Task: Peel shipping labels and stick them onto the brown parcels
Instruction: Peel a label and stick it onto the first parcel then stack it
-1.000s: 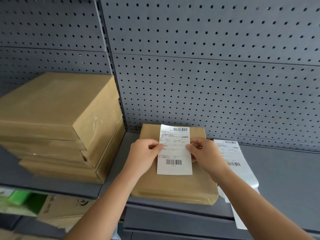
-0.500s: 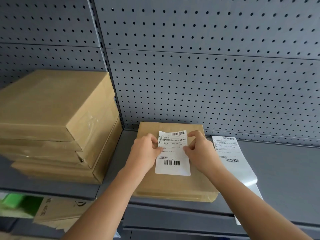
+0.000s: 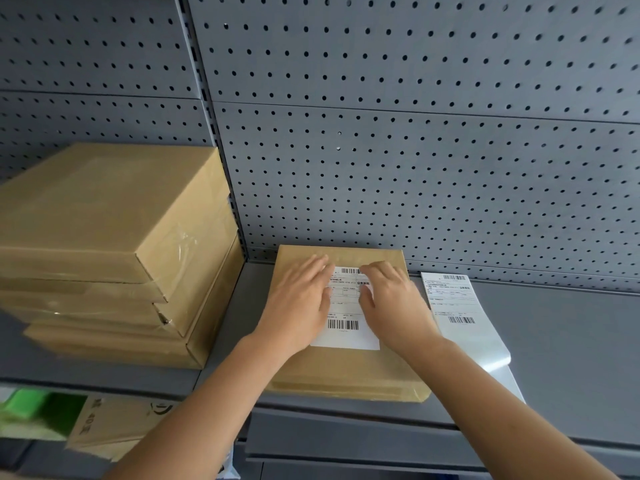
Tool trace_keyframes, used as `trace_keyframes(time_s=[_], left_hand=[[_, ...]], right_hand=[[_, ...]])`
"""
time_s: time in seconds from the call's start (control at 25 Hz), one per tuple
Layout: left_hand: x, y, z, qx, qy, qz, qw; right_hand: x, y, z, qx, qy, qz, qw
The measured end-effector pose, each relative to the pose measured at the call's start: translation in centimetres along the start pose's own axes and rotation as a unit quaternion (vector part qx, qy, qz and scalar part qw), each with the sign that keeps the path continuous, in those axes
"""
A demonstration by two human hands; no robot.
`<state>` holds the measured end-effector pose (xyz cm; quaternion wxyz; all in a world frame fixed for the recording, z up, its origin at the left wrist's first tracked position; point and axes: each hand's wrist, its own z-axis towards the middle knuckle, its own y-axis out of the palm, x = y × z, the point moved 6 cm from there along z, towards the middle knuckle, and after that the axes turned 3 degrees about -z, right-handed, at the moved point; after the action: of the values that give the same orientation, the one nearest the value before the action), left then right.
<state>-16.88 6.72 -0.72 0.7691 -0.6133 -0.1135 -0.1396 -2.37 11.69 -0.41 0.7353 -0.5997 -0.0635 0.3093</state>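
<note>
Shelf (image 3: 554, 341) — hands (image 3: 346, 306) flatten label (image 3: 346, 327).

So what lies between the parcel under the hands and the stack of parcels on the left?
Nothing: in the head view only bare grey shelf separates the parcel from the stack.

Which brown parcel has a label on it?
The single flat parcel under both hands, right of the stack. A white label lies on its top; the stacked parcels show bare brown tops and sides.
</note>
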Motion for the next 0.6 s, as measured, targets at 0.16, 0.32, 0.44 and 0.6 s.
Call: trace_keyframes(time_s=[0.16, 0.32, 0.44, 0.6], left_hand=[[0.0, 2.0, 0.6, -0.105, 0.034, 0.038, 0.993], [-0.5, 2.4, 0.7, -0.121, 0.018, 0.058, 0.991], [-0.8, 2.5, 0.7, -0.119, 0.002, 0.058, 0.991], [-1.4, 2.2, 0.7, -0.111, -0.036, 0.04, 0.992]], right_hand=[[-1.9, 2.2, 0.4, -0.085, -0.053, -0.025, 0.995], [-1.5, 3.8, 0.1, -0.141, -0.038, -0.062, 0.987], [-1.0, 3.9, 0.1, -0.15, -0.013, -0.06, 0.987], [0.3, 3.1, -0.4, -0.153, 0.031, -0.059, 0.986]])
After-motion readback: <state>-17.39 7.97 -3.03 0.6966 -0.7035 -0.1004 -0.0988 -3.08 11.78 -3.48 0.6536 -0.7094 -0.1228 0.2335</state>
